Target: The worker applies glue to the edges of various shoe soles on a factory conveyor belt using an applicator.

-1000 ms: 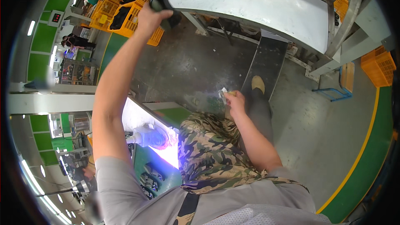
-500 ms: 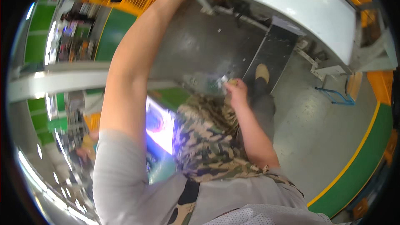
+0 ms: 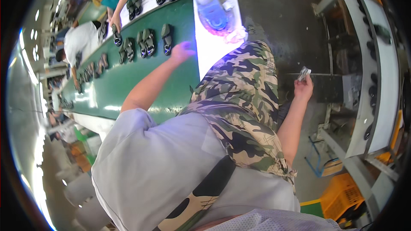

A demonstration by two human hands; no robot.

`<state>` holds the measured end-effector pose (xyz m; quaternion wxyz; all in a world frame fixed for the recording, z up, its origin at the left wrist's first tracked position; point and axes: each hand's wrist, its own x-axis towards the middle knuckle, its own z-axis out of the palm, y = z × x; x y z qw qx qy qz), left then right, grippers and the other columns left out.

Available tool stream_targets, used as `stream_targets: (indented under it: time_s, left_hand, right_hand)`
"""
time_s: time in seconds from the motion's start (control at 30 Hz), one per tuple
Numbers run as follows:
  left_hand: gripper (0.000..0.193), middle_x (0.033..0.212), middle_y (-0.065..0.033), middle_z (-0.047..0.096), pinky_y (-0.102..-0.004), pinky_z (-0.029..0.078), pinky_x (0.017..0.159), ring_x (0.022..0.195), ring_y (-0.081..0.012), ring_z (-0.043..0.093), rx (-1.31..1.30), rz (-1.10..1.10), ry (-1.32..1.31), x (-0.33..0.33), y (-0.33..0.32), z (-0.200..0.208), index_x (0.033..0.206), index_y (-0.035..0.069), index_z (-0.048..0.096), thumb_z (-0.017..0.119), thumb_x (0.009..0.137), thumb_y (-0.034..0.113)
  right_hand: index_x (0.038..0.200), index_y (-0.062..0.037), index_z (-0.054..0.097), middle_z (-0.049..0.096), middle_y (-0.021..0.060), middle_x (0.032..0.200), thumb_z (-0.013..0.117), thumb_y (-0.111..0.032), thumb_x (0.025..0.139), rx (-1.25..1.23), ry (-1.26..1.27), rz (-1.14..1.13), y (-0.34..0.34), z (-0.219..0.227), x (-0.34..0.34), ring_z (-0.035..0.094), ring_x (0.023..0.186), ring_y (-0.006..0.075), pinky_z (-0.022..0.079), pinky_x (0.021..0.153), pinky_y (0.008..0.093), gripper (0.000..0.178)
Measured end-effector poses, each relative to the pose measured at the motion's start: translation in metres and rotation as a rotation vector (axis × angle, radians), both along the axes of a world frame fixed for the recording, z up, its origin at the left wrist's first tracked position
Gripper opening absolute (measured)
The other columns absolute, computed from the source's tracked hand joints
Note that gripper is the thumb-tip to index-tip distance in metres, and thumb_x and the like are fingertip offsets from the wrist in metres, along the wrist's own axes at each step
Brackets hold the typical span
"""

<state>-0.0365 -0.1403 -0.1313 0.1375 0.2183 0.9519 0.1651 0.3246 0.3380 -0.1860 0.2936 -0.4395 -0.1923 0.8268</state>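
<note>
My left hand (image 3: 183,52) is over the green conveyor belt (image 3: 141,77), beside the edge of a white tabletop (image 3: 203,55). Motion smears its fingers. The nearest thing to it is a single dark sandal (image 3: 166,40) on the belt; a pair of sandals (image 3: 146,42) lies further left. On the tabletop, under a violet glow, stand a clear bottle with blue liquid (image 3: 214,15) and a crumpled pale cloth (image 3: 236,35). Out to the right, my right hand (image 3: 303,90) pinches a small crumpled whitish piece (image 3: 304,73); its kind is unclear.
Across the belt a co-worker's hand (image 3: 115,20) touches a sandal; another person in white (image 3: 81,38) leans over further along. To the right stands a rack (image 3: 359,77) with dark shoes. Below it are a blue-framed stool (image 3: 319,160) and a yellow crate (image 3: 342,196).
My view has swung from the white surface and floor to the conveyor. My left arm has come down from its far reach to the belt. The right hand still holds the whitish piece.
</note>
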Motion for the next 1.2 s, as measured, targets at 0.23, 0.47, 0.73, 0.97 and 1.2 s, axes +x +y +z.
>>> stream_targets:
  time_s: [0.23,0.47,0.73,0.97,1.2]
  left_hand:
    - [0.074,0.108,-0.0153,0.070,-0.0379,0.053,0.084,0.097,-0.0251,0.068,0.009,0.656,-0.113,-0.071,-0.116,-0.064,0.123,0.000,0.062,0.084,0.067,0.042]
    - [0.088,0.124,-0.0212,0.063,-0.0404,0.048,0.100,0.117,-0.0327,0.061,-0.003,0.564,-0.011,-0.140,-0.067,-0.051,0.132,-0.004,0.051,0.083,0.067,0.046]
    - [0.050,0.113,-0.0172,0.068,-0.0434,0.052,0.090,0.107,-0.0346,0.065,-0.277,0.106,-0.128,-0.138,-0.058,-0.034,0.114,0.008,0.064,0.077,0.071,0.030]
    - [0.069,0.138,-0.0211,0.051,-0.0475,0.049,0.097,0.118,-0.0406,0.057,-0.113,-0.581,0.107,-0.035,-0.100,-0.021,0.125,0.007,0.058,0.083,0.065,0.031]
    - [0.094,0.126,-0.0268,0.059,-0.0448,0.053,0.093,0.108,-0.0378,0.065,-0.189,0.418,-0.205,-0.048,-0.076,-0.030,0.135,-0.005,0.046,0.087,0.065,0.043]
  right_hand:
    - [0.095,-0.0124,0.064,0.066,0.0026,0.085,0.070,-0.022,0.089,0.047,-0.124,0.136,-0.023,0.023,-0.028,0.062,0.075,0.0182,0.047,0.064,0.0355,0.012]
    - [0.096,-0.0111,0.063,0.066,0.0031,0.082,0.068,-0.021,0.091,0.144,-0.178,0.207,-0.040,0.076,-0.052,0.063,0.073,0.0187,0.048,0.061,0.0357,0.012]
    - [0.093,-0.0092,0.062,0.067,0.0057,0.086,0.068,-0.020,0.090,0.158,-0.174,0.257,-0.045,0.090,-0.069,0.063,0.073,0.0196,0.048,0.058,0.0359,0.013]
    - [0.092,-0.0117,0.063,0.065,0.0029,0.084,0.071,-0.018,0.089,0.167,-0.148,0.278,-0.055,0.079,-0.102,0.061,0.073,0.0190,0.046,0.062,0.0365,0.011]
    - [0.090,-0.0104,0.061,0.064,0.0028,0.080,0.072,-0.017,0.088,0.225,-0.207,0.316,-0.081,0.093,-0.136,0.060,0.071,0.0170,0.044,0.060,0.0342,0.012]
